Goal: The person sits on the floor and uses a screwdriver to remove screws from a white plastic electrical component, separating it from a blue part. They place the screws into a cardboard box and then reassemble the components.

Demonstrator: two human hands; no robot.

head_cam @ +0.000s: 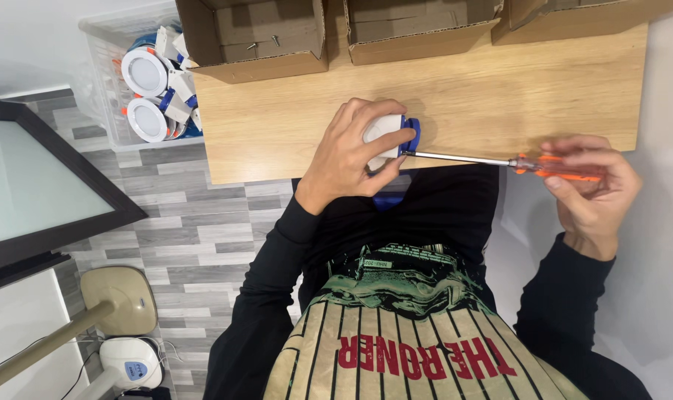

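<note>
a: what's nearest the camera?

b: the person's own chest, a black long-sleeved top with a striped cream print, and both sleeves reaching up toward a light wooden tabletop (pixel 499 89). down at the lower left on the grey plank floor there's a beige lamp base (pixel 121 296) and a small white device (pixel 131 363) beside it.

a: and the hands?

b: the left hand (pixel 347 155) is closed around a small white driver box with a blue end cap (pixel 390 135), holding it at the near edge of the tabletop. the right hand (pixel 592 185) is curled round the orange handle of a screwdriver (pixel 533 164), off the right end of the table. the steel shaft runs sideways, and its tip meets the blue end of the box.

a: so the box sits where exactly?

b: in the left hand's grip, right over the table's near edge, about the middle of it. whether it rests on the wood, i can't tell.

a: farther back?

b: three open cardboard boxes along the far edge. the left cardboard box (pixel 255 33) has a couple of loose screws (pixel 266 43) in it. left of the table, a clear plastic bin (pixel 103 67) holds round white downlights (pixel 145 72) with blue and orange fittings.
</note>
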